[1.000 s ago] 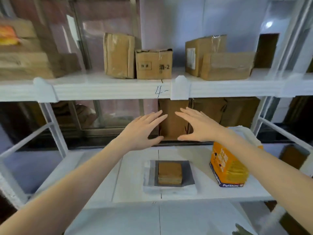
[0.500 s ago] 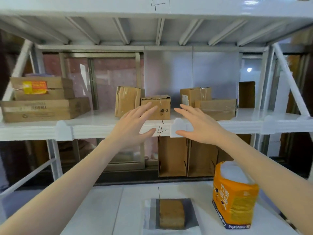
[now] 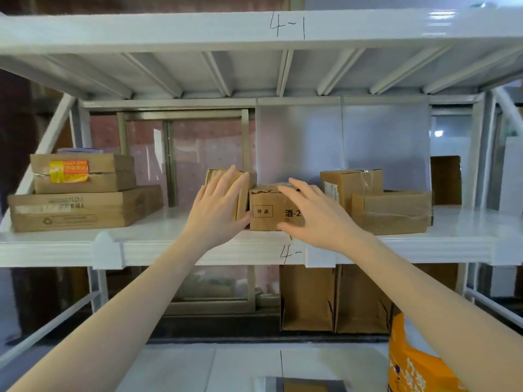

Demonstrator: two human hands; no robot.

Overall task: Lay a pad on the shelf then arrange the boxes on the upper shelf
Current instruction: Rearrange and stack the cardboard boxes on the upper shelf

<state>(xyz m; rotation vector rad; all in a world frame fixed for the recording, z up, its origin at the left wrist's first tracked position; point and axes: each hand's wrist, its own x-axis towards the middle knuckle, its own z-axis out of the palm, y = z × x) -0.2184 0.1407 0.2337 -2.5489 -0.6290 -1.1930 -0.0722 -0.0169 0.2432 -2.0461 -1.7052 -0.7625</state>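
A small cardboard box with black print stands at the middle of the white upper shelf. Behind it on the left is a taller cardboard box, mostly covered by my left hand, which reaches toward it with straight, spread fingers. My right hand is spread in front of the small box's right half, fingers extended. Whether either hand touches a box is unclear. To the right sit a taller taped box and a low wide box. At the bottom edge a grey pad carrying a brown block shows on the lower shelf.
Two flat cardboard boxes are stacked at the shelf's left end. A dark upright carton stands at the far right. An orange bag sits on the lower shelf at right, with open cartons behind it. Another white shelf spans overhead.
My view has risen from the lower shelf to the upper one. Both hands moved up and forward from the lower level to the two middle boxes.
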